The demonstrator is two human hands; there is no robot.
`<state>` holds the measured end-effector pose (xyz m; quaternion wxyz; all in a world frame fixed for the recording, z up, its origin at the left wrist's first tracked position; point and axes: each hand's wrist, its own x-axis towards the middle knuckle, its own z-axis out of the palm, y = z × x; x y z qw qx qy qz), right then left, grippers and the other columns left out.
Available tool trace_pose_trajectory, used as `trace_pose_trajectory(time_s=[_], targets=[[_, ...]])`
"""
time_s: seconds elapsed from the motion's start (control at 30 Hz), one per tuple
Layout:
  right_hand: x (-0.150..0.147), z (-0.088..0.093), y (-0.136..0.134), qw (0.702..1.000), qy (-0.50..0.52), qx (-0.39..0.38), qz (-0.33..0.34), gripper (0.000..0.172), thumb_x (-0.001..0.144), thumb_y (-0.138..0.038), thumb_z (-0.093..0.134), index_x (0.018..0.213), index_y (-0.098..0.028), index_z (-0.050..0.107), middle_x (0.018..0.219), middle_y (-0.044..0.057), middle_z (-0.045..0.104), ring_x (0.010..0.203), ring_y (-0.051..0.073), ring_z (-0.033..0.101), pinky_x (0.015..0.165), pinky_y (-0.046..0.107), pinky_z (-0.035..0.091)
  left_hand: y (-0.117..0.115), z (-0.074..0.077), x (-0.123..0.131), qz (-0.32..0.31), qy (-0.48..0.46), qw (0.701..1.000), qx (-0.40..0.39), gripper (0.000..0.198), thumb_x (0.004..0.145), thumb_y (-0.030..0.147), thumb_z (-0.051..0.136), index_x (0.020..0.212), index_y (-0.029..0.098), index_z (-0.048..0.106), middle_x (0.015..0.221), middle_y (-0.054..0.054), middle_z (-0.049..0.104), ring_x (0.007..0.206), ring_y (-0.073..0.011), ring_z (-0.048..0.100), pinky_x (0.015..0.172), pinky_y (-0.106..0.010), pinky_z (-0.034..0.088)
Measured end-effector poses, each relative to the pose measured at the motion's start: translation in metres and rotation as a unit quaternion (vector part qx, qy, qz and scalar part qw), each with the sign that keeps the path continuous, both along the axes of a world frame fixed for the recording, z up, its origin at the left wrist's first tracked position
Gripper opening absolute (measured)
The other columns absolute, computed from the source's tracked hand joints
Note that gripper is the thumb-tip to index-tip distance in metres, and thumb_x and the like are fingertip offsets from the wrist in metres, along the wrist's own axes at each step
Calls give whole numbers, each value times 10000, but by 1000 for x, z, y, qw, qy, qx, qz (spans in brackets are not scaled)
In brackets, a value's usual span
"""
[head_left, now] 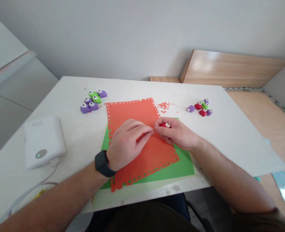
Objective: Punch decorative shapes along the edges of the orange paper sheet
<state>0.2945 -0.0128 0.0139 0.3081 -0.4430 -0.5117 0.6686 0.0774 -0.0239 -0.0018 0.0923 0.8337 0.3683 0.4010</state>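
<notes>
There it was, the small red piece [162, 125] with its white end, tucked inside the right hand [178, 133], whose fingers and thumb curled snugly round it! And the left hand [128, 141]? Thumb and fingertips pressed together, right up beside the right hand's fingertips; whether anything tiny sat in that pinch, you couldn't tell. Beneath both hands lay the orange sheet [132, 112], holes running along its edges, and under it the green sheet [184, 164], peeking out below the right hand. Just beyond the right hand, a scatter of orange bits [165, 105]! Farther out to its right, a cluster of red, purple and green pieces [203, 112]; out past the left hand, purple and green ones [93, 105], with a white box [43, 138] well to its left.
</notes>
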Motion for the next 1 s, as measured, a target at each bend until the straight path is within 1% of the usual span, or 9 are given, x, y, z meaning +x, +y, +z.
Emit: trace_pose_trajectory(time_s=[0.1, 0.2, 0.27, 0.33, 0.47, 0.6, 0.77, 0.93, 1.0], targets=[[10, -4, 11, 988, -98, 106, -53, 244, 915, -451, 684, 891, -213, 639, 613, -66, 491, 524, 95, 370, 498, 234, 293, 0, 0, -2, 6, 9, 1000, -15, 62, 987, 193, 674, 1007, 212, 729, 959, -46, 764, 898, -186, 681, 859, -354, 551], [28, -11, 28, 920, -271, 247, -139, 181, 906, -377, 652, 868, -201, 678, 742, -9, 643, 635, 129, 513, 642, 276, 410, 1, -1, -4, 11, 25, 999, -35, 58, 990, 212, 667, 998, 213, 724, 956, -46, 764, 900, -194, 685, 860, -364, 551], [39, -16, 38, 870, -371, 277, -166, 179, 900, -348, 624, 898, -202, 726, 757, 9, 690, 636, 148, 553, 657, 297, 408, 2, -2, -6, 19, 38, 998, -50, 68, 995, 221, 652, 988, 215, 719, 961, -52, 765, 904, -203, 690, 857, -376, 553], [47, -18, 44, 847, -415, 289, -161, 217, 905, -343, 602, 926, -200, 763, 762, 24, 720, 632, 159, 573, 655, 306, 400, 2, -4, -8, 29, 51, 996, -64, 69, 992, 226, 646, 990, 215, 714, 978, -59, 766, 920, -216, 696, 861, -390, 556], [51, -20, 45, 828, -444, 304, -156, 260, 914, -344, 586, 979, -199, 792, 767, 37, 741, 626, 169, 585, 661, 311, 404, 3, -7, -13, 45, 81, 992, -81, 70, 976, 245, 657, 1014, 216, 708, 1012, -68, 766, 949, -242, 703, 878, -416, 559], [51, -19, 44, 817, -464, 305, -157, 233, 890, -285, 575, 937, -204, 789, 783, 44, 755, 643, 176, 603, 672, 312, 415, 7, -7, -22, 78, 101, 988, -90, 122, 969, 278, 665, 1064, 212, 703, 1047, -71, 763, 976, -259, 709, 897, -433, 562], [51, -22, 44, 819, -485, 298, -72, 256, 843, -207, 574, 934, -210, 813, 906, 63, 793, 759, 200, 657, 725, 317, 446, 16, -10, -37, 135, 114, 979, -100, 185, 930, 320, 701, 1082, 215, 685, 1076, -82, 765, 986, -285, 717, 886, -451, 570], [52, -28, 45, 796, -520, 301, -76, 373, 878, -205, 565, 1152, -209, 818, 1025, 104, 796, 833, 224, 675, 783, 338, 468, 22, -13, -47, 167, 126, 974, -84, 238, 906, 373, 715, 1090, 228, 674, 1087, -94, 758, 996, -305, 713, 896, -465, 571], [51, -28, 44, 794, -522, 301, -80, 382, 880, -200, 569, 1172, -205, 815, 1037, 112, 796, 845, 228, 681, 795, 342, 473, 24, -14, -50, 171, 128, 974, -75, 257, 897, 383, 723, 1099, 231, 674, 1091, -100, 752, 1007, -312, 708, 911, -475, 568]])
